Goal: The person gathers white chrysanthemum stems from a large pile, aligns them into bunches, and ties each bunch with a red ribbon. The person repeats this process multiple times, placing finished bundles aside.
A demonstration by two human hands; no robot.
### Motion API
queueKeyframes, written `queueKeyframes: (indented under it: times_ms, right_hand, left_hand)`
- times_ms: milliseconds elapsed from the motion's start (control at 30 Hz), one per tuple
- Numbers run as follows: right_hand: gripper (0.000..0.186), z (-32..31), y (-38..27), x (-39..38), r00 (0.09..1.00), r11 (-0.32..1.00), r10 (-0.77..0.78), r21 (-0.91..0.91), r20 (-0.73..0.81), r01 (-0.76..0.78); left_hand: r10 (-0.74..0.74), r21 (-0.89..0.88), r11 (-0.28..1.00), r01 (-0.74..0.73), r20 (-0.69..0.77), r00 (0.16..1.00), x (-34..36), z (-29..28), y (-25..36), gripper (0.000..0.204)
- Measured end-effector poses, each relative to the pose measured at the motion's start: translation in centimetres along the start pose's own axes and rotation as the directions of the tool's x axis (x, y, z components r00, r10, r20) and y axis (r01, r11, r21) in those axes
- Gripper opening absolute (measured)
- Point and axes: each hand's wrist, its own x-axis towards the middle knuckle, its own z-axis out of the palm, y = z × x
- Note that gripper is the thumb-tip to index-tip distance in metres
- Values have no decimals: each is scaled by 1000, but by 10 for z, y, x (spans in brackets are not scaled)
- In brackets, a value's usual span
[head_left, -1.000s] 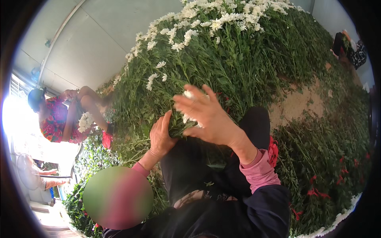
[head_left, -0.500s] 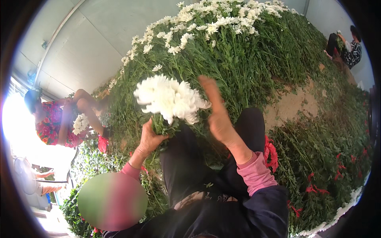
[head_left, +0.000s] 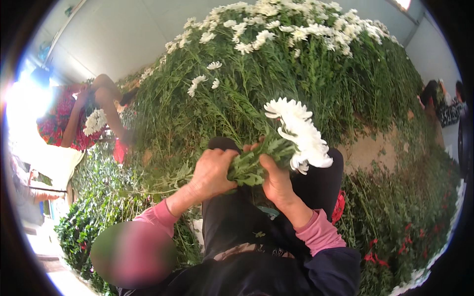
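A bunch of white chrysanthemums (head_left: 302, 135) lies tilted across my lap, its blooms toward the right and its leafy stems running left. My left hand (head_left: 213, 171) is closed round the stems. Closer to the blooms, my right hand (head_left: 276, 180) grips the same bunch, its thumb on the near side and its fingers partly hidden behind the leaves. Both hands are above my dark-trousered knees.
Ahead rises a large heap of white chrysanthemums (head_left: 276, 74). Bundles with red ties (head_left: 377, 259) lie at right. A red roll of tie (head_left: 338, 207) sits beside my right knee. One person (head_left: 64, 116) sits at left, another (head_left: 448, 111) at far right.
The bunch has swung from upright to lying sideways, blooms now to the right. My right hand has come down onto it; my left hand has moved right along with it.
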Motion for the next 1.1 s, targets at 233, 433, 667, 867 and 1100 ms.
queueKeyframes:
  times_ms: [233,433,667,867,1100]
  right_hand:
    - [69,-64,13,74,952,729,180,-684,248,40]
    - [54,-136,77,189,966,133,258,-991,1,-34]
    - [44,-190,212,253,997,-132,-67,-990,-39,-48]
    - [26,-134,173,239,946,233,-324,-966,33,113]
    - [30,-72,84,207,930,530,-355,-840,-100,112]
  left_hand:
    - [-453,-709,659,251,-107,885,-3,5,-69,37]
    - [-710,-927,334,173,-127,692,-14,-51,-126,9]
    - [-778,-960,243,140,-107,619,-18,-44,-152,7]
    - [-805,-978,135,156,-17,592,-30,-35,-180,9]
    - [-696,-998,31,47,12,718,13,-41,-191,11]
